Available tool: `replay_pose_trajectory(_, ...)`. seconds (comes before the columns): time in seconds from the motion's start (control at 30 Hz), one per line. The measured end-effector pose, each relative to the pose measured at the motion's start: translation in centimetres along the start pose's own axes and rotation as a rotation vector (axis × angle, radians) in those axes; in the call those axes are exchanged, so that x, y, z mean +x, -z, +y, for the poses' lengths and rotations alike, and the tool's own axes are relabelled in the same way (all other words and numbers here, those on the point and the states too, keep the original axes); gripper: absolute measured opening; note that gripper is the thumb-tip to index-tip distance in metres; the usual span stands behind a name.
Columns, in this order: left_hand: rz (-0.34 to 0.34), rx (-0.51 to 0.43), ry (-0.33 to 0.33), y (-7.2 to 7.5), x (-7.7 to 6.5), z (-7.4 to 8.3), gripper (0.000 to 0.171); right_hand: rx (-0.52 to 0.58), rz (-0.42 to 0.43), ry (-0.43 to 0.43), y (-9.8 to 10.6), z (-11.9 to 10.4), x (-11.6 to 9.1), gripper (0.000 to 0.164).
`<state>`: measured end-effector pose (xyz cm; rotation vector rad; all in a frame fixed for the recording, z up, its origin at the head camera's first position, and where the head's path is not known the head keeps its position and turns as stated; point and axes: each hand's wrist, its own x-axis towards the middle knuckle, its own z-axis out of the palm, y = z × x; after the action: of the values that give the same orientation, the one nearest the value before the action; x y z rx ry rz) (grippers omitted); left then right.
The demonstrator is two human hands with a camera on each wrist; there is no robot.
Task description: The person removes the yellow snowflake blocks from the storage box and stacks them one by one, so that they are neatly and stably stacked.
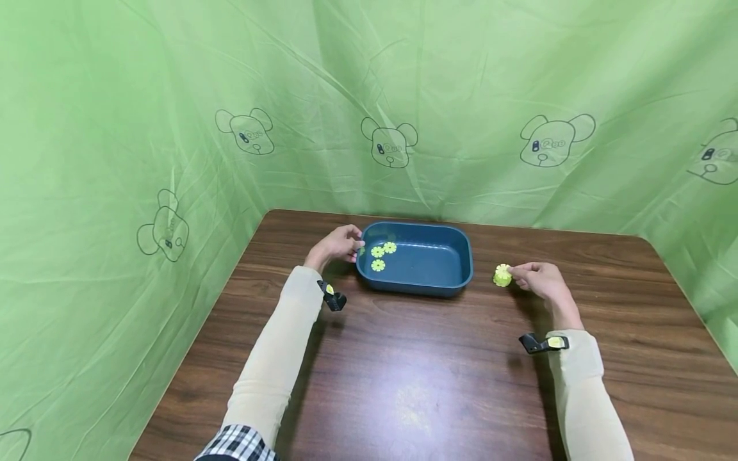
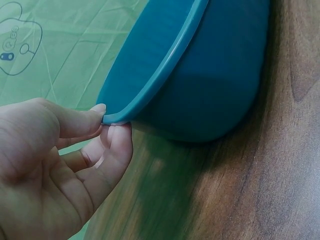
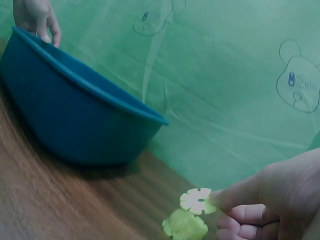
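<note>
A dark blue rectangular basin (image 1: 415, 282) stands on the table, with several yellow-green flower-shaped discs (image 1: 377, 265) lying flat inside at its left end. My left hand (image 1: 340, 244) pinches the basin's left rim (image 2: 117, 119) between thumb and fingers. Right of the basin, my right hand (image 1: 539, 279) pinches one flower-shaped disc (image 3: 198, 201) by its edge. Just below that disc sits a small pile of similar yellow-green discs (image 3: 185, 225) on the wood; how many it holds cannot be told.
The brown wooden table (image 1: 369, 371) spreads in front of the basin and to both sides. A green curtain (image 1: 461, 77) printed with bear faces hangs close behind the table and along its left side. Each wrist carries a black strap-mounted camera (image 1: 333, 298).
</note>
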<state>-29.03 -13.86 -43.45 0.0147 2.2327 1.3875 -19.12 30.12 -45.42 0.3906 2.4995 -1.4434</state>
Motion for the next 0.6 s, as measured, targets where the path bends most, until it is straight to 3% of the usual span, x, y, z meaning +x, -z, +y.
replay_pose_trajectory(0.2, -0.007, -0.016, 0.000, 0.05, 0.24, -0.11, 0.029, 0.021, -0.031, -0.028, -0.14, 0.80, 0.57, 0.045)
replay_pose_trajectory(0.6, -0.005, -0.018, 0.015, -0.01, 0.01, 0.08, 0.029, -0.106, 0.053, -0.017, -0.41, 1.16, 0.73, 0.045)
